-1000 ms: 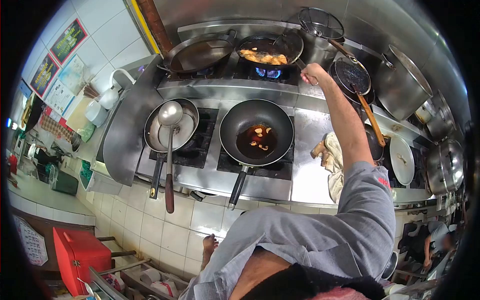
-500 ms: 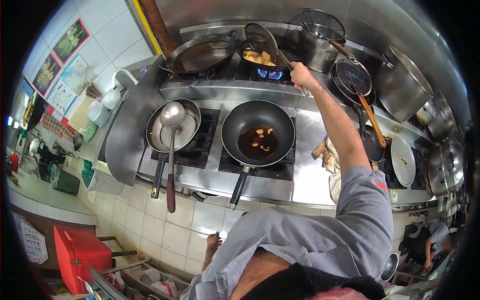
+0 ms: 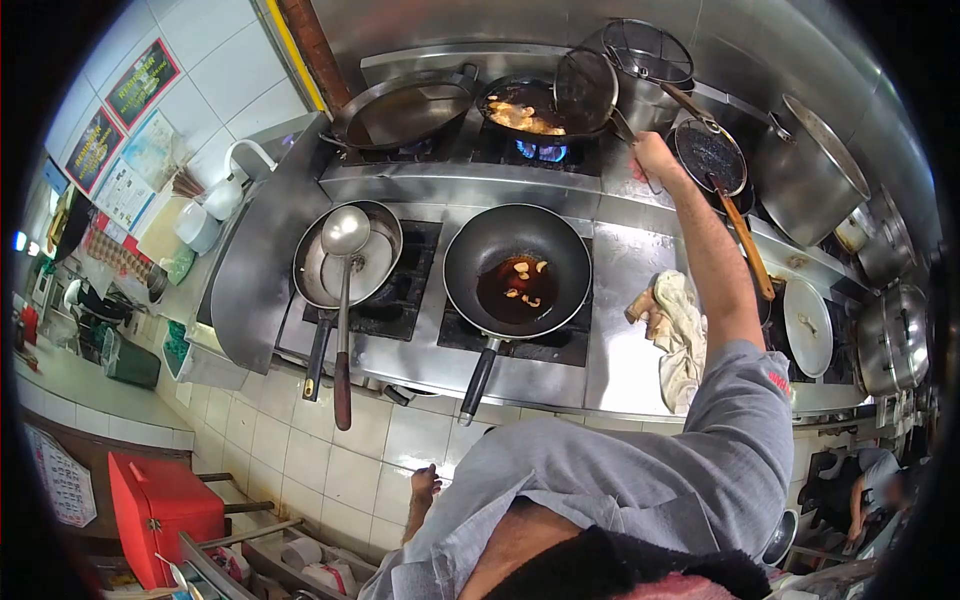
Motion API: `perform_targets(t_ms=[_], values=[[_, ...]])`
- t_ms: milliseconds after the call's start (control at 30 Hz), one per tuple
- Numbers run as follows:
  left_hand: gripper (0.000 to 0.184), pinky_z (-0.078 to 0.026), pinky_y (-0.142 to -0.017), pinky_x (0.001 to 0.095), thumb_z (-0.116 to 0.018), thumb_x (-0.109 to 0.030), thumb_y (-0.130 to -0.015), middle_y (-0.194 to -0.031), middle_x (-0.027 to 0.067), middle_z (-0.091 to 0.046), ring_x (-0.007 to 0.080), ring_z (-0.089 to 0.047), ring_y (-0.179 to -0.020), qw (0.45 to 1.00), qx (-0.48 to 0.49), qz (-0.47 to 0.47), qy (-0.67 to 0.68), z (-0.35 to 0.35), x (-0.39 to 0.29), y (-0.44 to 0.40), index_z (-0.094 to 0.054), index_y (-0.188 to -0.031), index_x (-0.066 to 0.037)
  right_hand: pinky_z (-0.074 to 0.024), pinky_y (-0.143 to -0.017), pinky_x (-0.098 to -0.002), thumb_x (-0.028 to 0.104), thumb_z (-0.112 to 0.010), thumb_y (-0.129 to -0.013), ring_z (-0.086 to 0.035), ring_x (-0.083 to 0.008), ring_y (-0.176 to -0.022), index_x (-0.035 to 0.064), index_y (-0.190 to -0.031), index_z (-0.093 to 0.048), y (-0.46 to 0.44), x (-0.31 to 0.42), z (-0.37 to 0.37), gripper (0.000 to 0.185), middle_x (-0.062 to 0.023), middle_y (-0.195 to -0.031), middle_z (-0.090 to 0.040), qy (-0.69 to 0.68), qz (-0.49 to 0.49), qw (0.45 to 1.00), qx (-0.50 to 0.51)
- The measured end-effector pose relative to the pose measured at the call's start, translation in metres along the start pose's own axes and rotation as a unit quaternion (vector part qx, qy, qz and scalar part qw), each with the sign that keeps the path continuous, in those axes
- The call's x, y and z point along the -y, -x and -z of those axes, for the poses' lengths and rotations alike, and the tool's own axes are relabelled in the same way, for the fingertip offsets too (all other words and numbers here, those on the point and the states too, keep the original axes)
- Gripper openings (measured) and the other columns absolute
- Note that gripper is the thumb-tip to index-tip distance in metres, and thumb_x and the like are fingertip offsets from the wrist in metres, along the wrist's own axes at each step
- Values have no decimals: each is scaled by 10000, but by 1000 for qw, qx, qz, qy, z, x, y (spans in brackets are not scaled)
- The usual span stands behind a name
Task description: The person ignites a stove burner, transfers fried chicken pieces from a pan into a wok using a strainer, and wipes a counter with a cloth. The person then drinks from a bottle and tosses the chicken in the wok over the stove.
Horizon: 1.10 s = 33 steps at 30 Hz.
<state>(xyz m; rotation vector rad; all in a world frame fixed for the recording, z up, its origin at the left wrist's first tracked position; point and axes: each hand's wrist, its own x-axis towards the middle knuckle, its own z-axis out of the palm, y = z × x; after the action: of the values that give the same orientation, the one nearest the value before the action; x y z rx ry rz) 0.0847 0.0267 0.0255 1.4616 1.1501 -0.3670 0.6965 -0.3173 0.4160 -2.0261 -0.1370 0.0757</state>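
Observation:
My right hand (image 3: 654,160) is closed round the handle of a mesh strainer (image 3: 585,90). The strainer is tilted over the right side of a dark wok (image 3: 497,128) on the back burner, and its mesh looks dark. Golden pieces of frying food (image 3: 525,118) lie in oil in that wok, above a blue flame. My left hand (image 3: 425,484) hangs low beside my body, away from the stove; its fingers look loosely bent and apart, with nothing seen in them. Between my body and the back row, a black wok (image 3: 517,235) holds dark sauce with a few pale pieces.
On the left burner a ladle (image 3: 346,231) rests across a pan (image 3: 300,258). A wide wok of oil (image 3: 405,112) stands behind. To the right are a crumpled cloth (image 3: 679,335), a wood-handled strainer (image 3: 712,150) and a tall pot (image 3: 815,165). A person (image 3: 872,485) is at far right.
My right hand has moved right and slightly toward me, carrying the strainer to the wok's right side. More of the frying food now shows. My left hand has hardly moved.

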Motion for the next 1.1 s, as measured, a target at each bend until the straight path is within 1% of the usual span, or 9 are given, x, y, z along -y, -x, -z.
perform_targets(t_ms=[67, 133, 200, 367, 467, 733, 900, 1033, 1100], values=[[339, -398, -401, 264, -538, -293, -807, -697, 68, -552, 141, -522, -495, 1000, -1, 8, 0, 0, -1, 4, -527, -969, 5, -358, -301, -346, 21, -456, -771, -469, -203, -360, -26, -777, -502, -6, 4, 10, 66, -100, -489, -472, -15, -25, 998, 52], [345, -398, -402, 265, -538, -291, -808, -705, 69, -555, 141, -524, -497, 1000, -1, 17, 0, -3, -2, 6, -525, -986, 4, -355, -313, -335, 45, -478, -780, -460, -199, -358, -4, -667, -498, -13, 15, 16, 124, -92, -475, -466, -10, -44, 996, 78], [346, -396, -405, 267, -536, -290, -808, -728, 71, -561, 142, -527, -499, 1000, -9, 27, 13, -5, -1, 8, -527, -996, 1, -305, -316, -238, 147, -476, -811, -414, -137, -339, 45, -579, -482, -26, 25, 18, 254, -38, -462, -452, 60, -133, 973, 177], [335, -388, -400, 255, -537, -280, -807, -721, 68, -551, 141, -526, -505, 999, -22, 27, 39, -11, -3, 10, -529, -981, 7, -281, -307, -220, 192, -525, -815, -357, -70, -323, 77, -556, -471, -25, 49, 3, 288, 9, -431, -424, 52, -169, 965, 194], [318, -385, -397, 249, -536, -273, -804, -699, 62, -542, 138, -524, -507, 999, -27, 24, 41, -16, -11, 17, -531, -955, 7, -279, -296, -172, 111, -484, -823, -358, -45, -349, 74, -559, -438, -32, 43, -10, 271, 18, -477, -432, -73, -167, 942, 281], [303, -403, -406, 254, -543, -280, -806, -702, 58, -557, 136, -530, -513, 1000, -17, 24, -3, -26, -31, 18, -543, -917, 2, -261, -274, -147, 99, -496, -839, -329, -7, -339, 71, -634, -434, -40, 23, -51, 216, 44, -509, -418, -269, -167, 908, 273], [411, -452, -433, 264, -594, -326, -777, -720, 95, -587, 155, -555, -503, 992, 48, -84, -78, -53, -49, -16, -548, -975, 31, -249, -277, -152, 107, -527, -833, -308, -14, -341, 86, -639, -443, -40, 5, -73, 213, 48, -497, -411, -319, -153, 903, 243], [491, -490, -610, 318, -623, -341, -757, -811, 133, -603, 208, -600, -700, 967, 150, -148, -142, -88, -90, -26, -531, -1034, 54, -242, -282, -165, 92, -531, -824, -321, -25, -352, 69, -657, -458, -32, 2, -83, 184, 37, -506, -429, -354, -147, 898, 216], [611, -479, -684, 330, -659, -379, -719, -925, 150, -585, 218, -580, -823, 918, 187, -223, -269, -106, -102, -41, -477, -1107, 56, -237, -292, -183, 79, -545, -810, -331, -45, -354, 59, -679, -463, -27, 2, -86, 156, 26, -499, -423, -370, -144, 894, 210]])
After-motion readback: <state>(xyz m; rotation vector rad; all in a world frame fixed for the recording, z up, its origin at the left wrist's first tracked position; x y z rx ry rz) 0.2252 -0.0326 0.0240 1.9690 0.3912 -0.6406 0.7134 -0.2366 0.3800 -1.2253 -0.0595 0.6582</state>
